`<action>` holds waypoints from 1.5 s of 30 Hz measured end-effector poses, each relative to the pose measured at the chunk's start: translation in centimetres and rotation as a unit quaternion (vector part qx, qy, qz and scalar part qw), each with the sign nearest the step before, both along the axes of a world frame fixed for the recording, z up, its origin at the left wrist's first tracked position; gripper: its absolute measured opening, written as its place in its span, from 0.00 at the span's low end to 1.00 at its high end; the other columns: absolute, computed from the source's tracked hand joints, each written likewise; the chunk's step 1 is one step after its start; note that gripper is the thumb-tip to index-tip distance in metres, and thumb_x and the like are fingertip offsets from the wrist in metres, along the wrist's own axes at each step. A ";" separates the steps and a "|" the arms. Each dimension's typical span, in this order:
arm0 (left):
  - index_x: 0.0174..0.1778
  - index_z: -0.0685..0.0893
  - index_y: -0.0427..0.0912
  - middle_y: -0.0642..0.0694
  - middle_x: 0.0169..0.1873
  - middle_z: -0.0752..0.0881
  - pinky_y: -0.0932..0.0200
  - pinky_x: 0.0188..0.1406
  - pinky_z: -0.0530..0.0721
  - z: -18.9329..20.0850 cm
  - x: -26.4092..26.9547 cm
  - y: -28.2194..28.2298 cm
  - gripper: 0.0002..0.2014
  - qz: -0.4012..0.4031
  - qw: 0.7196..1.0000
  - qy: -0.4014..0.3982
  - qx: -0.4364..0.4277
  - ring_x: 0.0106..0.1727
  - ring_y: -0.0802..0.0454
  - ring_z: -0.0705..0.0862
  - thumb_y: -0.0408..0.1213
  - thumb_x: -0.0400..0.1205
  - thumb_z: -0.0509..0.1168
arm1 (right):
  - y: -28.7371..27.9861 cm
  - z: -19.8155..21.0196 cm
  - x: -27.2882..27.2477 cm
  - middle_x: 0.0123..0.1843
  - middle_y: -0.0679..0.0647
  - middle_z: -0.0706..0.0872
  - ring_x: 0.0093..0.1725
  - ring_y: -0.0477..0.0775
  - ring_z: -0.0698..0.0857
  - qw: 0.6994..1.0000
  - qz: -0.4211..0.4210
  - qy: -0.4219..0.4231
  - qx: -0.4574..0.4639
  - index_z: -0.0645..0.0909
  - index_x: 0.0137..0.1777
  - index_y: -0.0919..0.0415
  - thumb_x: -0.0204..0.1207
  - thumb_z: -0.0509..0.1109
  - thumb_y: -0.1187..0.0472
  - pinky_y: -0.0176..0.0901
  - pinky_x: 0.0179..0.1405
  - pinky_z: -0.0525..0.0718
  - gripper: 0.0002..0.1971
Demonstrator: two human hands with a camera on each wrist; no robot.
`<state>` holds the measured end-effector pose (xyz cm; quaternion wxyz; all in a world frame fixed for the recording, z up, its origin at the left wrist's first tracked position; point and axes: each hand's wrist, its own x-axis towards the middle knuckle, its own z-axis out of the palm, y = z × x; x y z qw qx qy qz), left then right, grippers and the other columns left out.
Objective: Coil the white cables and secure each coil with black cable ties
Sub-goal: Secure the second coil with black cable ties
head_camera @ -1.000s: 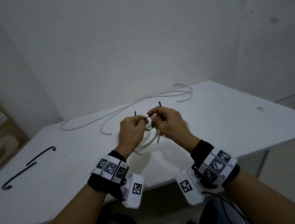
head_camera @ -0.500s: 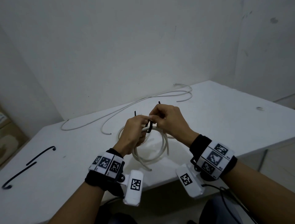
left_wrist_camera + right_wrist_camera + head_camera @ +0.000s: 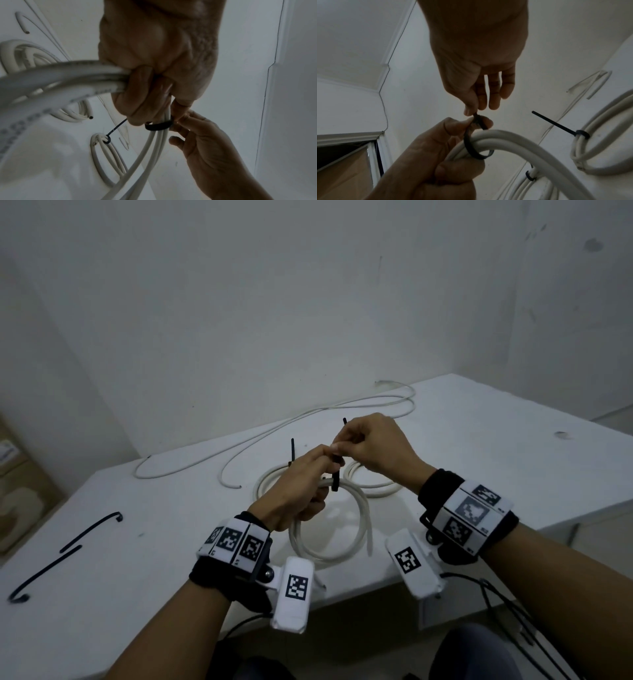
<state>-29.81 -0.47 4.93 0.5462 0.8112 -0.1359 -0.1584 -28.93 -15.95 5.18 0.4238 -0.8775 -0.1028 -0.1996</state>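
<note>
Black ties (image 3: 65,546), two of them, lie loose at the left end of the white table (image 3: 479,460). Further right, a long uncoiled cable (image 3: 274,429) trails along the far edge toward the wall. The left hand (image 3: 294,491) is raised above the middle of the table, its fingers (image 3: 137,102) curled round the bundled strands of a coil (image 3: 329,529) whose lower loop hangs toward the near edge. A tie (image 3: 471,147) loops loosely round those strands just beyond the left fingers. The left thumb and forefinger hold it at the top, where the right hand (image 3: 373,450) pinches its end between thumb and forefinger; the other right fingers (image 3: 494,93) hang loosely extended. Behind the hands, two coils lie flat on the table, each already cinched with a black tie: one coil (image 3: 599,135) with its tail (image 3: 553,123) sticking up, and the other coil (image 3: 373,487) to the right.
</note>
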 end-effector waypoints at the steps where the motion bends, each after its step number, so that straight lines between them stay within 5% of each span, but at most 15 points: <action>1: 0.49 0.76 0.45 0.52 0.21 0.60 0.64 0.18 0.52 -0.1 0.1 0.0 0.07 0.003 1.000 0.003 0.007 0.20 0.55 0.54 0.37 0.84 0.53 | -0.2 0.4 0.2 0.29 0.37 0.83 0.34 0.43 0.83 1.000 -0.007 -0.010 0.005 0.89 0.38 0.54 0.71 0.76 0.55 0.43 0.39 0.82 0.04; 5: 0.46 0.74 0.40 0.51 0.21 0.61 0.61 0.20 0.51 -0.9 0.1 0.0 0.05 -0.003 1.000 0.012 0.018 0.21 0.54 0.54 0.34 0.83 0.54 | -1.2 1.9 0.9 0.28 0.43 0.83 0.24 0.43 0.80 0.995 -0.021 -0.023 0.092 0.86 0.36 0.56 0.71 0.76 0.58 0.37 0.26 0.76 0.05; 11: 0.48 0.78 0.42 0.50 0.21 0.61 0.62 0.19 0.52 -0.6 -0.1 -0.3 0.11 0.001 1.000 0.011 0.016 0.21 0.55 0.54 0.44 0.87 0.54 | -0.7 2.1 0.7 0.32 0.50 0.87 0.31 0.49 0.89 0.992 0.020 0.016 0.123 0.80 0.36 0.58 0.77 0.71 0.61 0.37 0.25 0.78 0.08; 18: 0.47 0.77 0.40 0.47 0.22 0.58 0.63 0.21 0.51 -0.6 -1.2 -1.1 0.11 0.005 0.999 0.047 -0.025 0.22 0.53 0.52 0.43 0.85 0.54 | -1.1 2.7 1.6 0.31 0.52 0.85 0.19 0.35 0.80 0.990 -0.008 0.005 0.140 0.79 0.32 0.59 0.75 0.71 0.66 0.24 0.17 0.72 0.11; 23: 0.39 0.78 0.41 0.48 0.21 0.60 0.63 0.21 0.51 0.4 -0.7 -1.2 0.12 0.012 0.998 0.057 -0.013 0.21 0.54 0.53 0.42 0.85 0.56 | -1.9 2.9 1.5 0.31 0.55 0.86 0.28 0.49 0.82 0.985 0.002 -0.006 0.173 0.81 0.34 0.61 0.76 0.72 0.64 0.35 0.28 0.80 0.09; 25: 0.34 0.78 0.44 0.49 0.20 0.61 0.63 0.21 0.50 0.6 -0.4 -1.0 0.13 0.023 0.998 0.058 -0.022 0.20 0.54 0.54 0.42 0.84 0.57 | -2.2 2.7 1.1 0.36 0.57 0.87 0.33 0.51 0.84 0.979 0.044 0.007 0.197 0.83 0.41 0.62 0.78 0.70 0.60 0.41 0.38 0.83 0.07; 29: 0.34 0.75 0.44 0.49 0.19 0.59 0.65 0.20 0.48 0.8 0.0 -0.5 0.13 0.041 0.994 0.072 -0.070 0.17 0.56 0.54 0.43 0.84 0.58 | -2.2 1.6 0.0 0.47 0.54 0.88 0.42 0.47 0.86 0.966 0.139 0.091 0.197 0.80 0.58 0.56 0.80 0.65 0.50 0.36 0.39 0.78 0.13; 34: 0.35 0.75 0.43 0.50 0.18 0.60 0.67 0.17 0.49 1.0 0.4 0.4 0.12 0.038 0.991 0.064 -0.107 0.15 0.57 0.55 0.44 0.83 0.61 | -1.5 -0.4 -1.4 0.41 0.60 0.91 0.36 0.55 0.89 0.969 0.169 0.148 0.108 0.84 0.51 0.65 0.80 0.65 0.49 0.42 0.35 0.86 0.17; 38: 0.32 0.74 0.44 0.51 0.15 0.60 0.71 0.15 0.50 0.5 1.1 1.4 0.14 0.072 0.981 0.069 -0.166 0.13 0.58 0.55 0.43 0.82 0.63 | -1.9 -1.6 -2.1 0.46 0.63 0.91 0.39 0.61 0.89 0.941 0.215 0.179 0.190 0.83 0.56 0.67 0.83 0.61 0.54 0.52 0.41 0.86 0.16; 42: 0.31 0.74 0.45 0.52 0.16 0.60 0.71 0.13 0.52 0.1 1.4 2.1 0.14 0.092 0.977 0.066 -0.180 0.13 0.57 0.55 0.43 0.81 0.65 | -1.9 -2.1 -2.5 0.49 0.63 0.90 0.44 0.61 0.89 0.880 0.267 0.259 0.295 0.82 0.61 0.66 0.82 0.63 0.60 0.52 0.48 0.87 0.13; 45: 0.30 0.72 0.46 0.53 0.16 0.59 0.73 0.12 0.52 0.0 1.5 2.5 0.14 0.104 0.971 0.079 -0.202 0.13 0.58 0.54 0.42 0.81 0.65 | -2.0 -2.2 -2.7 0.50 0.63 0.90 0.45 0.60 0.90 0.870 0.278 0.294 0.281 0.81 0.58 0.65 0.81 0.63 0.60 0.49 0.46 0.89 0.12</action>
